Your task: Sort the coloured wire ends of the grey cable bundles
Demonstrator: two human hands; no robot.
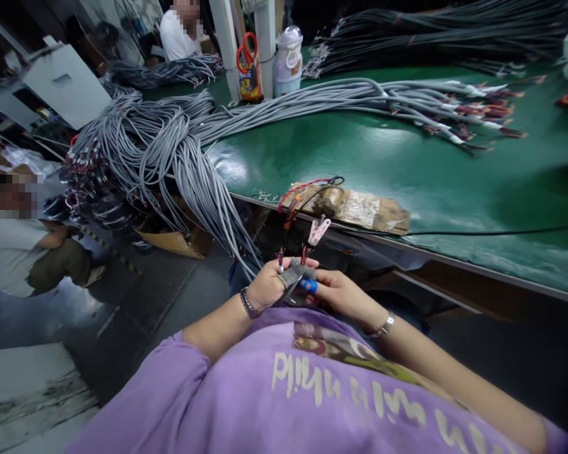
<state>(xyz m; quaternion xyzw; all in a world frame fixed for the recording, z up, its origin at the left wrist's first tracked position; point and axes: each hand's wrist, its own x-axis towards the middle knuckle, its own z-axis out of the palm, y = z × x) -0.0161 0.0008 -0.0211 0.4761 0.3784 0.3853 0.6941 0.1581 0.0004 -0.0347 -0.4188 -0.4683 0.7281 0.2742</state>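
Observation:
My left hand [267, 284] is closed just in front of my body, around the end of a grey cable whose thin coloured wires [281, 257] stick up past the fingers. Beside it, my right hand [343, 293] is pinched, with a blue wrap [308, 285] on a fingertip; what it grips is hidden. Dark grey material [292, 275] shows at the fingers where both hands meet, too unclear to name. Just beyond them, a pale pink clip [319, 232] stands over more coloured wires [305, 255]. Red and black leads [307, 186] lie at the table edge above.
A big bundle of grey cables [170, 139] drapes over the green table [331, 151] and its left edge. A taped cardboard strip [373, 211] lies at the edge. Red-handled scissors [247, 53] and a bottle [288, 60] stand behind. One person crouches left; another sits behind.

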